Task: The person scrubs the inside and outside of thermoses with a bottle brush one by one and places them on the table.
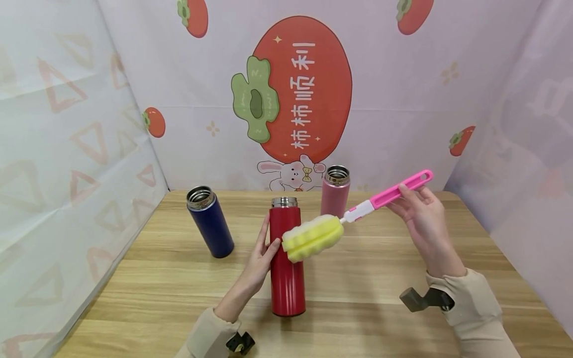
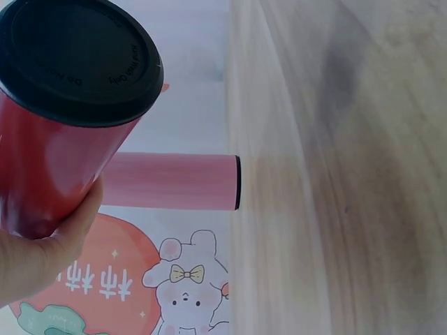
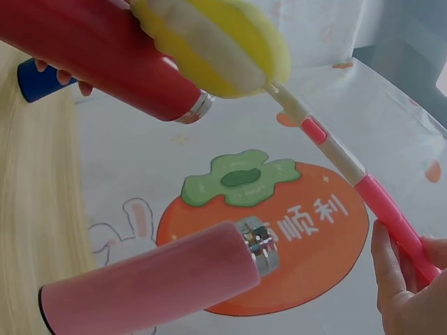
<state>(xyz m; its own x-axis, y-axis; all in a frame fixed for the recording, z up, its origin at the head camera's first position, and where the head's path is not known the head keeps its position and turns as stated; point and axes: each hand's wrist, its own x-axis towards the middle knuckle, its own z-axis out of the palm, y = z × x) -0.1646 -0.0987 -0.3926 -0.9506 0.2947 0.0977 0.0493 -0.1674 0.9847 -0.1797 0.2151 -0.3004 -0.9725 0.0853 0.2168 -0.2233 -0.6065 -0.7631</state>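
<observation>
My left hand (image 1: 258,261) grips a red thermos bottle (image 1: 288,288) around its side. The bottle is lidless with a steel neck, and its black base (image 2: 80,59) shows above the table in the left wrist view. In my right hand (image 1: 425,223) is a bottle brush (image 1: 400,189), held by its pink handle between thumb and fingers. The brush's yellow and white sponge head (image 1: 313,237) lies across the front of the red bottle's upper half in the head view; whether they touch I cannot tell. The sponge stands outside the bottle's mouth.
A dark blue bottle (image 1: 212,226) without a lid stands at the left on the wooden table (image 1: 358,308). Behind the brush stands a pink bottle (image 1: 335,196), its steel mouth uncovered. Printed cloth (image 1: 394,89) walls the table at the back and both sides.
</observation>
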